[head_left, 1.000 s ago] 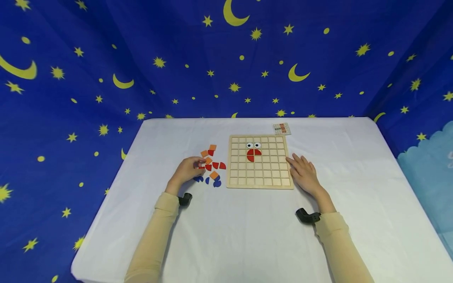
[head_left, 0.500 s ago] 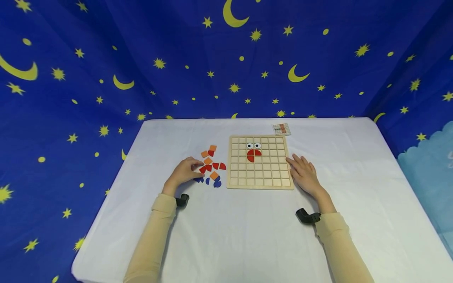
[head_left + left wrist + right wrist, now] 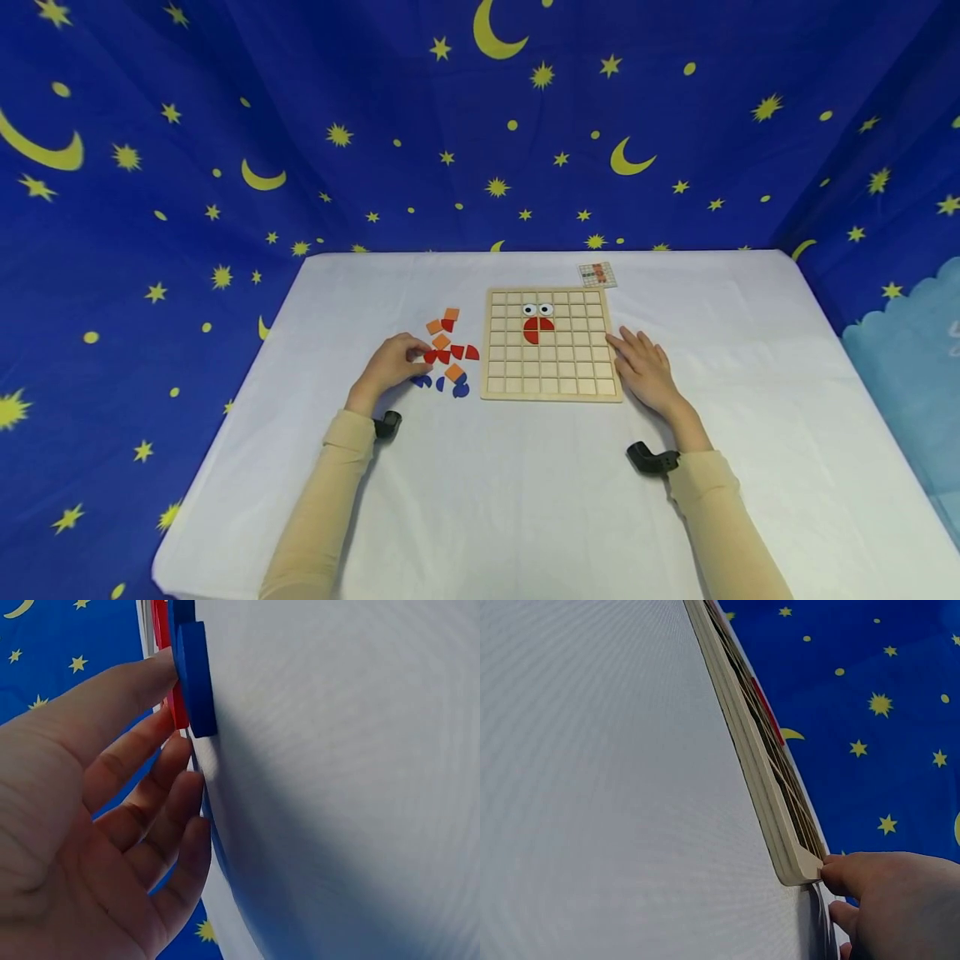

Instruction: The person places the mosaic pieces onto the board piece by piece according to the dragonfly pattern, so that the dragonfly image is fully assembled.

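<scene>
My left hand (image 3: 392, 362) is at the pile of loose pieces, with thumb and index finger at opposite edges of a red quarter-circle piece (image 3: 430, 357). In the left wrist view, a blue piece (image 3: 198, 682) stands in front of the red piece (image 3: 179, 709), partly hiding it; the other fingers are loosely bent. Fingers spread, my right hand (image 3: 643, 367) rests at the right edge of a wooden grid board (image 3: 551, 395). The right wrist view has its fingertips at the board's corner (image 3: 802, 871). Two eye pieces (image 3: 537, 309) and three red quarter-circles (image 3: 532, 324) lie on the board.
Orange squares (image 3: 452, 314), more red quarter-circles (image 3: 471, 352) and several blue pieces (image 3: 461, 388) lie left of the board. A small pattern card (image 3: 597, 274) sits behind the board's far right corner. A blue star-and-moon curtain (image 3: 420, 125) surrounds the white table (image 3: 525, 500).
My left hand has drawn slightly back left and its thumb and index finger have parted. The red quarter-circle between them has turned and shifted slightly. The right hand stays still.
</scene>
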Demonstrator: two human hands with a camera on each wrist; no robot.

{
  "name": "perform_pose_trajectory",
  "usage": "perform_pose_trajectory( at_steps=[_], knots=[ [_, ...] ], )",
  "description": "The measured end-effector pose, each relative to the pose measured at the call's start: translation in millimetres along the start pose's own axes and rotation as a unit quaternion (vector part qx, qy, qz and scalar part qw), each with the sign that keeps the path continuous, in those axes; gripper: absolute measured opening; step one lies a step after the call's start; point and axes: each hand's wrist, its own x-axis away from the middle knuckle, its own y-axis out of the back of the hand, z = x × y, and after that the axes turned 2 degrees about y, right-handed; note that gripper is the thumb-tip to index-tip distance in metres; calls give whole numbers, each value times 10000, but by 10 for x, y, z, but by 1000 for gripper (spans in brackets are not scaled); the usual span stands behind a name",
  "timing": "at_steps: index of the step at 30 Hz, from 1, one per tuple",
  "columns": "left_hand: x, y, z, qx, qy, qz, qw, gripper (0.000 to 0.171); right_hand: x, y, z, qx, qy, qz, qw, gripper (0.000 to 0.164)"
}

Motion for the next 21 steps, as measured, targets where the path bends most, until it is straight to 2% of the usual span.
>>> perform_pose_trajectory(
  at_steps=[6,13,17,21],
  knots=[
    [0,6,-10,-295,114,-205,9993,29,1,1,7,-8,-8,1,10000,48],
    [12,13,-20,-459,73,-309,9984,28,4,2,15,4,-18,-6,10000,48],
    [14,12,-21,-483,82,-362,9981,29,-1,-3,9,29,-52,-4,10000,48],
    [17,16,-15,-284,101,-373,9988,31,0,-2,12,39,-81,-7,10000,48]
  ],
)
